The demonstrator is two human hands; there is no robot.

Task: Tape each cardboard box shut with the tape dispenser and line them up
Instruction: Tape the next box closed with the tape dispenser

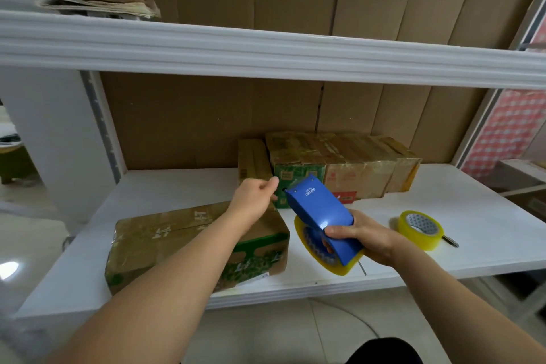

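Right hand (365,238): grip clamped around the glossy blue tape dispenser (320,216), held tilted above the white shelf (443,245); its yellowish tape roll is partly hidden behind the housing. Left hand (254,199): fingers curled together near the dispenser's nose; any tape between them cannot be made out. One tape-wrapped cardboard box (165,241) lies front left. A row of boxes (339,162) stands at the back, touching; count unclear. One spare tape roll (421,229) lies right.

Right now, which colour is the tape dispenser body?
Blue, seen in the head view: the tape dispenser, held by the right hand.
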